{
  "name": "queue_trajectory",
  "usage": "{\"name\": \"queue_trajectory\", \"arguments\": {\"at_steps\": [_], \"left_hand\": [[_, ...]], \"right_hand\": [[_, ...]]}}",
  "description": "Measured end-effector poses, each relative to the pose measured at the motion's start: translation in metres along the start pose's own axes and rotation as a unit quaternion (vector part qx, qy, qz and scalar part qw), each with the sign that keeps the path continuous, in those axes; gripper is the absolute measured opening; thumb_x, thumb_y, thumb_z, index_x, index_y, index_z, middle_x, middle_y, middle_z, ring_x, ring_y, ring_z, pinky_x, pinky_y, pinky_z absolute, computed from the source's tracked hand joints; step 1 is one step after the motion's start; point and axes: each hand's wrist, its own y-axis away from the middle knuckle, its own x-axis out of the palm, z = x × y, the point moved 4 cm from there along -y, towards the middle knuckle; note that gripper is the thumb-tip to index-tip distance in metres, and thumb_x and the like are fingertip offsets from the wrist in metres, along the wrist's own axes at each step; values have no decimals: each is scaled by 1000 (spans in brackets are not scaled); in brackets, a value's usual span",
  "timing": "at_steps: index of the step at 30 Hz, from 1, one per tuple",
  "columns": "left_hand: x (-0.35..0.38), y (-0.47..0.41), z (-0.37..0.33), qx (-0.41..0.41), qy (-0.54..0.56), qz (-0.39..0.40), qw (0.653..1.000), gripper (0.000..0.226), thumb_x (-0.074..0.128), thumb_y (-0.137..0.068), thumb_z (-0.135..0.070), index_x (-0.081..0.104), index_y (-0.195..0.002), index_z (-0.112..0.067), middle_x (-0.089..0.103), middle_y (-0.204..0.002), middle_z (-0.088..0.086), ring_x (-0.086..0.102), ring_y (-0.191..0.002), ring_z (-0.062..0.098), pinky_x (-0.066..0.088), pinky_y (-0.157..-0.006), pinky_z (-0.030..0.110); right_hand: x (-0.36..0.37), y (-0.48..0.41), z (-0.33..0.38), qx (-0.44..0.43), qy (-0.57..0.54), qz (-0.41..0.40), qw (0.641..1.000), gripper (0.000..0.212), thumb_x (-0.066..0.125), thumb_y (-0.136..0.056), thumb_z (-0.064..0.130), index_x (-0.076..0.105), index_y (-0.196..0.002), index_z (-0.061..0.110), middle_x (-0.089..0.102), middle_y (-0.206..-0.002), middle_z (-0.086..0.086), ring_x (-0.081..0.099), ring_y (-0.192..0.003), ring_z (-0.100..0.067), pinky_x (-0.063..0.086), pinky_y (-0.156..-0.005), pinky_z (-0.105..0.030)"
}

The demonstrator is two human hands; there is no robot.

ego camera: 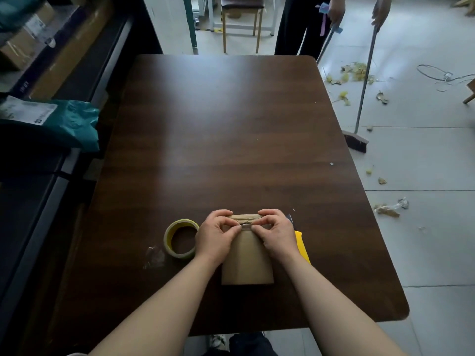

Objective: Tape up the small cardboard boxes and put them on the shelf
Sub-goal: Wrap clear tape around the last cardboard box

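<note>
Near the desk's front edge, left hand and right hand pinch box flaps closed; taping likely needs one freed for tape.

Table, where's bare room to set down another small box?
The far half of the table, beyond the cardboard box, is bare; so is the near right corner, right of the yellow cutter. Crowded: the near middle, where the left hand and right hand pinch the box, with the tape roll and crumpled tape scrap left of it.

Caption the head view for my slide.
Left hand and right hand pinch the cardboard box top; tape roll alongside.
</note>
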Motion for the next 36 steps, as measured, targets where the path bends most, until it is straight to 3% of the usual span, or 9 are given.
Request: {"name": "queue_trajectory", "arguments": {"at_steps": [4,8,13,16,21,25,28,30,36], "left_hand": [[1,-1,3,-27,6,-18,999,14,81,-75,-21,69,-69,-25,63,-101,-18,58,-93,1,45,-81,22],[2,1,10,-36,8,-23,999,19,77,-77,-19,63,-69,-28,65,-98,-16,60,-93,5,48,-83,26],[9,10,11,-33,102,10,994,17,70,-85,-14,63,-95,-25,65,-101,-11,61,-99,5,49,-85,19],[14,14,14,-54,149,5,987,16,69,-87,-15,63,-101,-19,66,-100,-8,61,-98,4,48,-82,12],[16,12,19,-59,175,12,983,24,73,-82,-7,61,-96,-22,67,-100,-4,63,-96,8,49,-84,17],[15,14,19,-80,207,21,975,26,62,-85,1,62,-97,-22,67,-101,-2,63,-96,10,51,-82,19],[16,14,16,-81,226,9,971,15,60,-91,-6,62,-94,-20,67,-96,-2,63,-89,5,49,-73,12],[18,14,18,-78,224,4,971,12,63,-91,-11,62,-91,-23,67,-95,-2,63,-91,9,49,-74,15],[18,14,20,-73,210,12,975,23,70,-84,-7,60,-93,-25,66,-100,-4,63,-98,12,50,-85,22]], "right_hand": [[-1,1,-4,13,-15,-10,1000,19,79,-75,13,67,-72,28,62,-101,10,60,-100,-9,49,-89,-26],[2,9,-10,27,-50,10,998,23,74,-79,15,63,-94,30,66,-100,11,60,-97,-7,50,-84,-22],[18,27,-27,127,-211,-9,969,15,60,-93,17,64,-105,26,67,-108,6,62,-105,-10,52,-94,-34],[25,33,-26,123,-212,-30,969,8,60,-94,24,63,-101,25,66,-105,3,62,-102,-12,52,-91,-32],[23,31,-26,154,-263,66,950,16,59,-95,16,60,-110,17,63,-116,-7,62,-107,-23,55,-89,-38],[21,29,-29,183,-318,104,924,25,51,-95,8,59,-117,18,60,-124,-9,60,-112,-26,52,-92,-38],[22,30,-28,214,-370,97,899,24,44,-100,22,59,-118,18,63,-119,-12,63,-106,-26,53,-87,-39],[23,31,-27,212,-359,89,905,27,40,-103,32,60,-117,19,65,-117,-14,64,-104,-26,54,-89,-42],[23,30,-22,173,-329,125,920,24,48,-100,12,51,-121,21,60,-117,-8,65,-96,-14,54,-72,-24]]}}
